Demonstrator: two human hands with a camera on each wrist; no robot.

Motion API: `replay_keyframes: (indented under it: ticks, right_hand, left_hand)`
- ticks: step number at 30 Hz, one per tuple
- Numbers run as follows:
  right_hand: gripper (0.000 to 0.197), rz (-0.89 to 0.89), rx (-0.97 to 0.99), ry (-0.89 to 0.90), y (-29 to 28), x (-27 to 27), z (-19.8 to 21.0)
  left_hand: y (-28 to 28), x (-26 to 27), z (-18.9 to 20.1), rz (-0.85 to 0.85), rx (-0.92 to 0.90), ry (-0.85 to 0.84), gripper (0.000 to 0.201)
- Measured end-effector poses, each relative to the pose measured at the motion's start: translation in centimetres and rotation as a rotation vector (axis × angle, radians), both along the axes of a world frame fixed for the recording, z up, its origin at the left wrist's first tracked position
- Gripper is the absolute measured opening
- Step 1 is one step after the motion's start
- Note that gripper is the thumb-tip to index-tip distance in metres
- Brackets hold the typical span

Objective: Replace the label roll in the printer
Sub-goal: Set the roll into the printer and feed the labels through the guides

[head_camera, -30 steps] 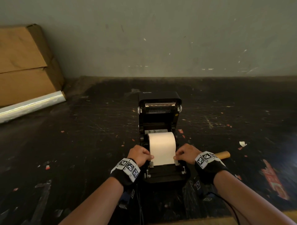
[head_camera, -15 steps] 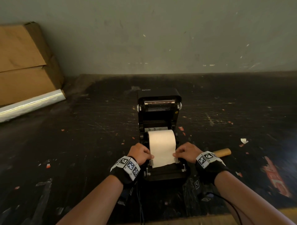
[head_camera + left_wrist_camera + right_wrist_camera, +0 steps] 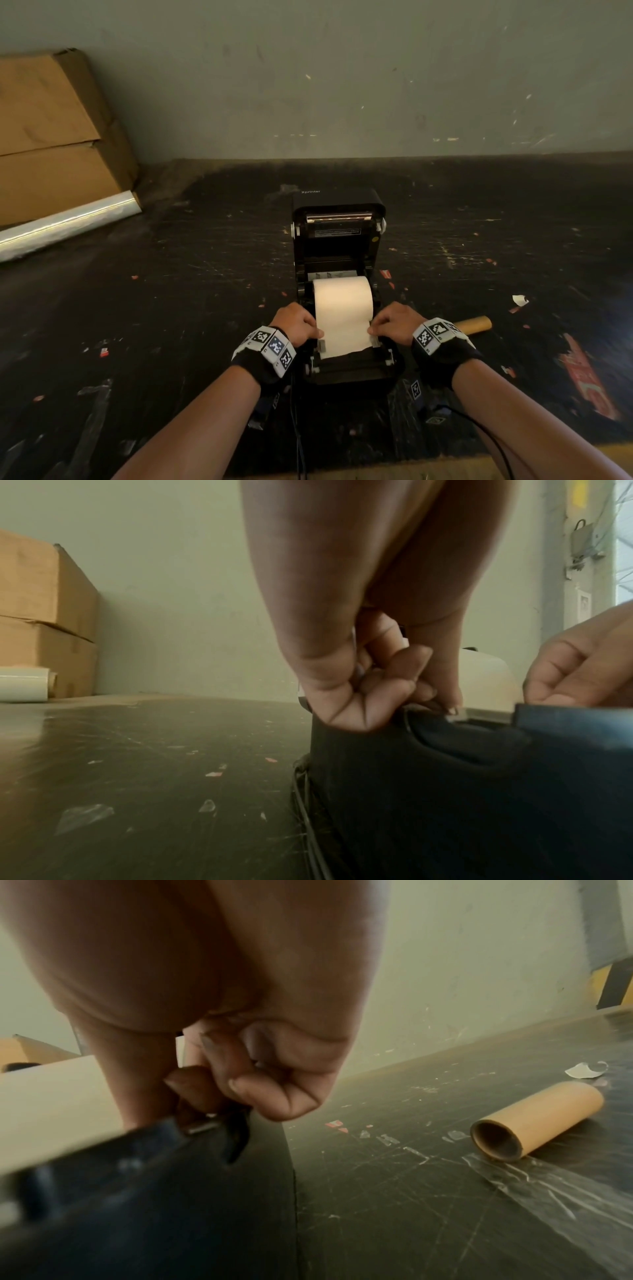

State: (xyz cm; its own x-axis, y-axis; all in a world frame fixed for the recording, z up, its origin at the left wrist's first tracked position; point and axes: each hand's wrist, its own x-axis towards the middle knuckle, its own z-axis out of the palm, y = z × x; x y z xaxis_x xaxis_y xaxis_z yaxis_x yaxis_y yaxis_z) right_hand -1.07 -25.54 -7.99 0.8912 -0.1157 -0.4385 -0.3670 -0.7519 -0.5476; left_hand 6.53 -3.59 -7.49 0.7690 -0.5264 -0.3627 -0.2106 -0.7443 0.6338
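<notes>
Black printer [image 3: 337, 212]; cream-white label roll [image 3: 342, 301]; tan cardboard core [image 3: 534, 1121]; black-white checkered wristbands [image 3: 270, 346].

Bare forearms, no sleeves. A black wrist strap [image 3: 263, 365] is worn behind the left hand [image 3: 297, 323], topped by a white band of square black-and-white coded markers [image 3: 270, 346]. The same strap [image 3: 445, 359] and marker band [image 3: 436, 334] are worn behind the right hand [image 3: 394, 322]. A thin black cable [image 3: 479, 428] is run back from the right strap along the forearm. A small tag marker [image 3: 415, 389] is seen under the right strap. Fingernails are short, unpainted.
</notes>
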Motion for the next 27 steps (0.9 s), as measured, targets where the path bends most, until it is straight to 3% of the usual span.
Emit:
replay_keyframes:
  ticks: [15, 21, 27]
  right_hand:
    - [0.029, -0.045, -0.149, 0.093, 0.9, 1.4, 0.5]
    - [0.028, -0.096, -0.072, 0.049, 0.4, 0.7, 0.2]
    - [0.028, -0.081, -0.066, 0.068, 0.4, 0.6, 0.3]
  left_hand:
    - [-0.7, -1.1, -0.5, 0.131, -0.009, -0.068, 0.024]
    - [-0.4, -0.5, -0.4, 0.087, -0.018, -0.006, 0.023]
    - [0.1, -0.6, -1.2, 0.161, -0.104, -0.022, 0.028]
